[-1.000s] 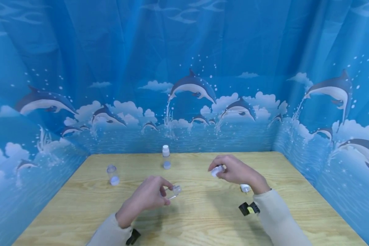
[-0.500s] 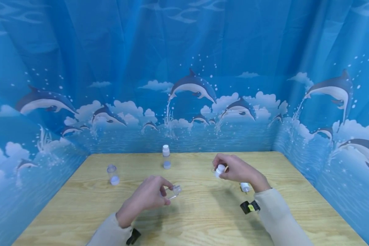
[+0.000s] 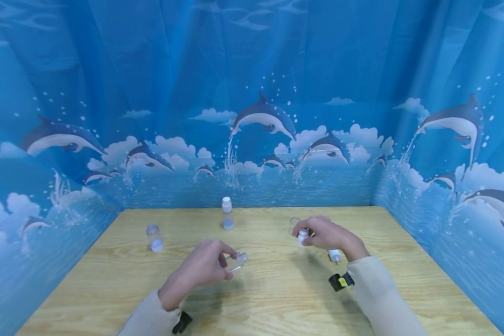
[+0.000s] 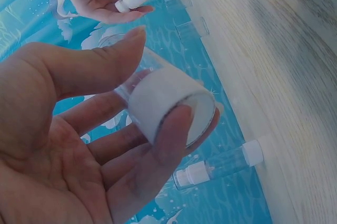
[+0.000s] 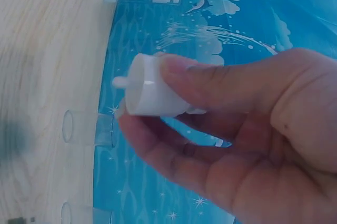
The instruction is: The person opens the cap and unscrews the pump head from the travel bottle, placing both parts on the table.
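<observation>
My left hand (image 3: 201,267) grips a small clear bottle (image 4: 168,95) with a white base. In the head view the bottle is tilted, its neck to the right, off the table. Farther right, my right hand (image 3: 325,234) pinches a white pump head (image 5: 152,87) between thumb and fingers. A short white stem (image 5: 120,82) sticks out of its underside in the right wrist view. The two parts are apart. On the table below my right wrist lies a second white pump head (image 3: 335,255).
A bottle with a white pump top (image 3: 227,213) stands upright at the back. An open clear bottle (image 3: 154,238) with a white base stands at the left. Two clear covers (image 5: 89,128) stand behind my right hand. A blue dolphin-print curtain (image 3: 252,93) borders the wooden table (image 3: 273,303).
My right hand has turned the pump head from tilted to nearly upright and shifted slightly right. The clear covers behind it show more now. My left hand and the bottle have stayed still.
</observation>
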`<state>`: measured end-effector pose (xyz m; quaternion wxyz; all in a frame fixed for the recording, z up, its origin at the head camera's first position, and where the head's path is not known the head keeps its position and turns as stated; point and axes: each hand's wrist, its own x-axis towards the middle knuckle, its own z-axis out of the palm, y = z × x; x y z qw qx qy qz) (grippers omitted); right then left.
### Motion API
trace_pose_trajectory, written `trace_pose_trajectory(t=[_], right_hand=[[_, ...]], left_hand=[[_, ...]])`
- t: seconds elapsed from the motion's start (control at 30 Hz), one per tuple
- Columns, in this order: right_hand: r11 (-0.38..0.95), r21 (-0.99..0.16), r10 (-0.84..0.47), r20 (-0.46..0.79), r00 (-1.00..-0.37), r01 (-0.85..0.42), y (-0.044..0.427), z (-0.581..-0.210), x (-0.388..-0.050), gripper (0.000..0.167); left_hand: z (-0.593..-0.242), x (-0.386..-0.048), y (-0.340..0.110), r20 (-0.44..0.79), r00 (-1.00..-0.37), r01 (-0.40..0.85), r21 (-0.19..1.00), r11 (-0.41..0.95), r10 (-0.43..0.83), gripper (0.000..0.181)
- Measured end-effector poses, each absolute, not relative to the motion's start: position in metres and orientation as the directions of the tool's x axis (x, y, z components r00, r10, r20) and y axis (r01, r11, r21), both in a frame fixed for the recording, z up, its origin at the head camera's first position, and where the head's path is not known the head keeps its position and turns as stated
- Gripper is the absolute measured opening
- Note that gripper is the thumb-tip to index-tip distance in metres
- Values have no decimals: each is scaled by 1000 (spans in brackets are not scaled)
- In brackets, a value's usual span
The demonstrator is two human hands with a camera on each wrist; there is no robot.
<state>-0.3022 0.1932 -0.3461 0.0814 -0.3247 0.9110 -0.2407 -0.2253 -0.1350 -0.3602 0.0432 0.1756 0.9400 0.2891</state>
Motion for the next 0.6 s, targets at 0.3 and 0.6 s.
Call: trace_pose_trajectory(t=[0.3, 0.6], right_hand=[[701, -538, -603, -99, -791, -467, 195, -353, -304, 43], [718, -513, -588, -85, -805, -470, 194, -356, -307, 40]], left_hand=[[-360, -226, -136, 6, -934, 298, 563, 771, 357, 43], [-360, -227, -136, 0, -932, 300, 561, 772, 363, 41]])
